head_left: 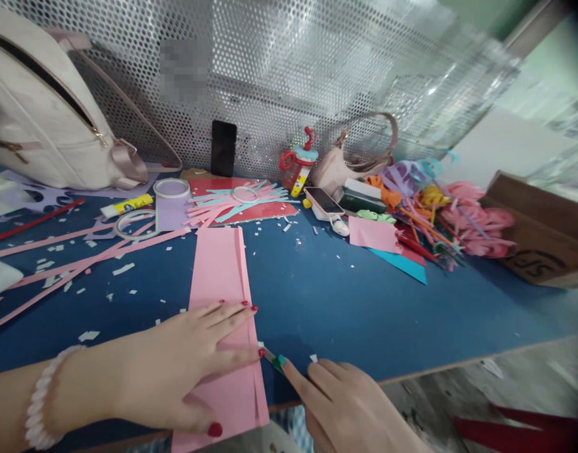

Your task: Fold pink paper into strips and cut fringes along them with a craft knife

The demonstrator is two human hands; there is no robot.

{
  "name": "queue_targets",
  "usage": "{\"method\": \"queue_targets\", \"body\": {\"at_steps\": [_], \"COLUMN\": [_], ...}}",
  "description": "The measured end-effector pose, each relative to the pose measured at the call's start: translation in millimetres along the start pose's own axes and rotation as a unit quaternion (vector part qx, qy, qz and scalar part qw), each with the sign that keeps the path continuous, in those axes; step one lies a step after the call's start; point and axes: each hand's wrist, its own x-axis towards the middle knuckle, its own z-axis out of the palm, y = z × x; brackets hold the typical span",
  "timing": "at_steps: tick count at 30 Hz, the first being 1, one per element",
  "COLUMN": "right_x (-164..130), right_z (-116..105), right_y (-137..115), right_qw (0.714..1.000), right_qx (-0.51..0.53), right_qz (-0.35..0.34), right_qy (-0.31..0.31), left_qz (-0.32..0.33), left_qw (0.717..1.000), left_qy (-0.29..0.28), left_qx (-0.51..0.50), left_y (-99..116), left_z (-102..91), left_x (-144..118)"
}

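Note:
Folded pink paper [220, 264] lies lengthwise on the blue table, its near end reaching past the table's front edge. My left hand [185, 365] rests flat across it, fingers stretched toward the paper's right edge. A beaded bracelet circles that wrist. Just right of the paper, my right hand [338, 399] is closed round a small green craft knife [275, 362], index finger laid along it. The knife's tip is by the paper's right edge, close to my left index fingertip; whether it touches the paper I cannot tell.
Pink paper strips [81, 267], tape rolls [136, 224], a glue stick [127, 206] and white scraps lie left. Behind are a red sheet [270, 211] with thin strips, a phone [223, 148] and a cup [300, 160]. Right are paper flowers [477, 217] and a cardboard box [543, 233].

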Motion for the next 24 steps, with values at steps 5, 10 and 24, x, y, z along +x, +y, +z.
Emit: {"method": "queue_targets", "body": {"at_steps": [5, 10, 24], "right_x": [2, 11, 35], "right_z": [-3, 3, 2], "right_y": [3, 8, 19], "right_qw": [1.000, 0.999, 1.000], "right_qx": [0.011, 0.032, 0.005], "right_qz": [0.009, 0.017, 0.018], "right_qy": [0.002, 0.015, -0.014], "left_qz": [0.023, 0.025, 0.011], "left_qw": [0.999, 0.998, 0.999], "left_qy": [0.043, 0.049, 0.036], "left_qx": [0.001, -0.004, -0.012], "left_y": [-3, 0, 1], "left_z": [-0.1, -3.8, -4.8], "left_x": [1, 3, 2]}}
